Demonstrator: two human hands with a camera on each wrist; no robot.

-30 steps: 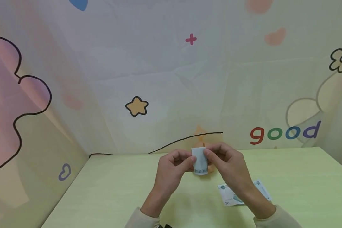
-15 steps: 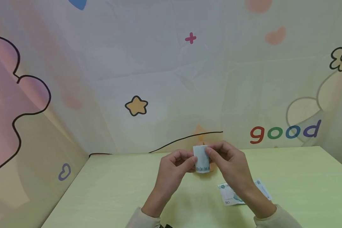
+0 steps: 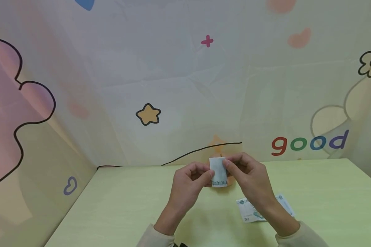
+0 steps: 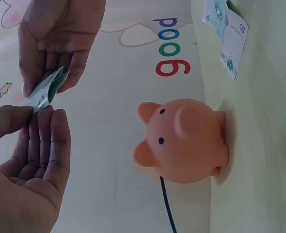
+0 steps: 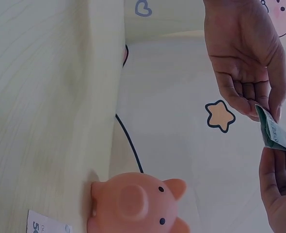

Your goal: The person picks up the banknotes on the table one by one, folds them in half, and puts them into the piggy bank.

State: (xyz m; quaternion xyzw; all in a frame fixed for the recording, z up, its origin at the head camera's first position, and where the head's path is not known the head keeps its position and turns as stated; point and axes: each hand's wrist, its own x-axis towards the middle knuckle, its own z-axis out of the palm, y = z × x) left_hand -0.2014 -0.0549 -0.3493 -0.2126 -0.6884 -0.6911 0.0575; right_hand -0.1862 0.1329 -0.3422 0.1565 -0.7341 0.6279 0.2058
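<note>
A folded banknote (image 3: 218,172), pale with green print along its lower edge, is held up between both hands above the table. My left hand (image 3: 187,188) pinches its left side between thumb and fingers. On the other side, my right hand (image 3: 249,178) pinches it near the upper right corner. Both wrist views show the folded note (image 4: 45,92) edge-on, its layers slightly parted. A pink piggy bank (image 4: 182,141) stands on the table beyond the hands, apart from them. In the head view the note and hands hide most of it.
Another banknote (image 3: 248,212), marked 50, lies on the table (image 3: 117,199) beneath the right forearm, which covers part of it. Behind the table hangs a pale cloth (image 3: 179,92) printed with a star, a plus sign and the word "good".
Both hands and the folded banknote have shifted slightly right and up since a second ago, then stayed nearly still. The note on the table has not moved.
</note>
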